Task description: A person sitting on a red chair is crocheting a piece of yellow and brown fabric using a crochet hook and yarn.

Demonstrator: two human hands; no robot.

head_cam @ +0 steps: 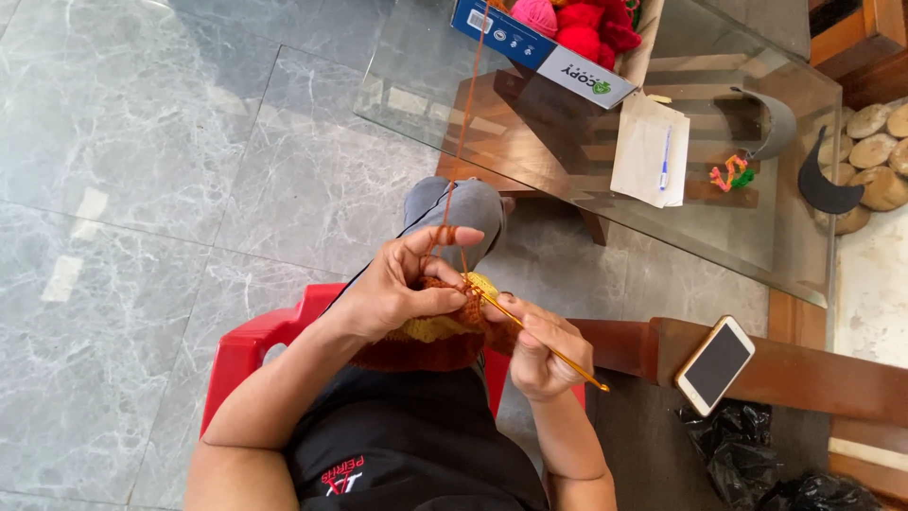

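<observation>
My left hand (pixel 402 284) grips a crocheted piece (pixel 440 339) in rust-brown and yellow, held over my lap. An orange-brown yarn strand (pixel 465 114) runs over my raised left index finger and up toward the box on the table. My right hand (pixel 539 352) pinches a gold crochet hook (pixel 549 348), whose tip sits in the work near the left fingers. Both hands meet at the top edge of the piece.
I sit on a red plastic chair (pixel 255 345) on a grey marble floor. A glass table (pixel 605 142) ahead carries a cardboard box with yarn balls (pixel 577 24), papers with a pen (pixel 651 149) and a small colourful crocheted bit (pixel 728 173). A phone (pixel 715 364) lies on a wooden bench at right.
</observation>
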